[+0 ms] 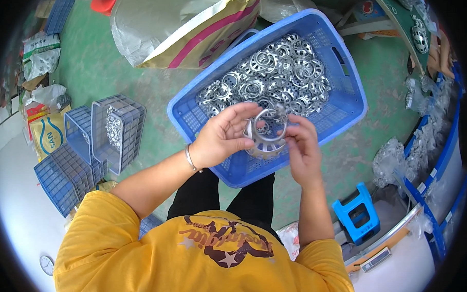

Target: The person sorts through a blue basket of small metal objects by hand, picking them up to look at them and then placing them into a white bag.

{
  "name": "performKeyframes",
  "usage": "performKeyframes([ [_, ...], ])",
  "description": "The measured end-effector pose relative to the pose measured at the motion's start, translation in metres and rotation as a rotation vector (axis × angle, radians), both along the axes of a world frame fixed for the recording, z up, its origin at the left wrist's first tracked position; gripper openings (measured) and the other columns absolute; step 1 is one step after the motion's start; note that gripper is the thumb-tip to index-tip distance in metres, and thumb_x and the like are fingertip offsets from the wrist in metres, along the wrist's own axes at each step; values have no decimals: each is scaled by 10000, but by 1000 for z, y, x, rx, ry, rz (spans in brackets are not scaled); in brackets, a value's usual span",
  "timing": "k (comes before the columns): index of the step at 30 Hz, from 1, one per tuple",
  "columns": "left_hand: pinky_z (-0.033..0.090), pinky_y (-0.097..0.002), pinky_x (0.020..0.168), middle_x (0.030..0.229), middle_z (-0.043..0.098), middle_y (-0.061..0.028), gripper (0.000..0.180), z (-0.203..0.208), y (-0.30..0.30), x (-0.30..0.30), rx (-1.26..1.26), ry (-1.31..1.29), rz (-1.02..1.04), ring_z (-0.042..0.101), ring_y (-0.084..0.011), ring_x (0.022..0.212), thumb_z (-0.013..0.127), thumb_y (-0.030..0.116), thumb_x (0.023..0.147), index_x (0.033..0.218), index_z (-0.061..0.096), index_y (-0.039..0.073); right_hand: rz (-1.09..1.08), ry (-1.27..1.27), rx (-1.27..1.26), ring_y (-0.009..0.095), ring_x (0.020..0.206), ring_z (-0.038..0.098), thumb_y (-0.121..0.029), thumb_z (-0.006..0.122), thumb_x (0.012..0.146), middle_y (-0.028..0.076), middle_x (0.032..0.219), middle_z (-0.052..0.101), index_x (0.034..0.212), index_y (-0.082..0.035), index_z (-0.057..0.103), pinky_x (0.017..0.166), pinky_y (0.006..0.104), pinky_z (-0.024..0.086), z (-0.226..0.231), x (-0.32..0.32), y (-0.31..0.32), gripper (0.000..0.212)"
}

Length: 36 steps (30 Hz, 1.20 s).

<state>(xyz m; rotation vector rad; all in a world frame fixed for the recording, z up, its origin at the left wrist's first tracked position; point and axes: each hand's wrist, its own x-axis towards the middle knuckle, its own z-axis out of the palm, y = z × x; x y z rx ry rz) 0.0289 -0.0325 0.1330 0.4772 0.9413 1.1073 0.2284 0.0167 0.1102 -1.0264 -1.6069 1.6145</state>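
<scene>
Silvery metal ring (270, 140) in front, raised over the near side of a blue crate (353, 118), is held between both hands. From the left, the bent forearm reaches diagonally inward, and the left hand (224, 136) curls half-open around the ring's left side, thumb stretched across toward the rim. On the right, the forearm rises nearly upright; the right hand (303, 148) pinches the opposite edge between thumb and bent fingers. Just below shows a toothed metal piece (264, 149); whether it joins the ring, I cannot tell.
</scene>
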Motion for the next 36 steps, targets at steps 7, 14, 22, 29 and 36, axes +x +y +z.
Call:
performKeyframes([
  [7,366,-323,955,1256,389,-133,735,8,-5,3,103,17,27,406,-213,1165,521,-204,681,1313,229,32,-53,247,-865,165,885,564,-73,406,888,111,1092,525,1158,0,421,747,247,464,10,-8,3,280],
  [14,444,-318,828,1013,582,-118,284,-2,-8,-20,288,797,-160,551,-237,967,553,-80,716,975,576,36,231,66,-79,258,949,546,30,572,731,155,1097,527,1048,0,531,764,315,460,-4,-28,-7,321],
  [22,457,-317,722,905,558,-126,236,3,96,-194,563,1916,391,561,-266,809,522,-37,661,886,555,26,189,-1110,-202,370,986,511,-145,651,692,245,1058,526,1084,22,499,845,387,425,-210,-8,13,453],
  [29,474,-324,701,846,630,-171,241,-59,114,-243,-316,1756,-337,613,-280,741,538,98,739,959,617,36,354,-1280,-296,352,1007,518,-176,585,739,210,1076,536,987,-2,552,851,404,428,-242,-38,20,305],
  [36,448,-230,619,801,602,-43,201,-25,106,-212,149,1723,162,552,-105,685,542,120,822,988,583,16,167,-523,-712,160,553,587,-144,556,803,103,737,592,894,22,570,450,254,465,-149,-18,14,190],
])
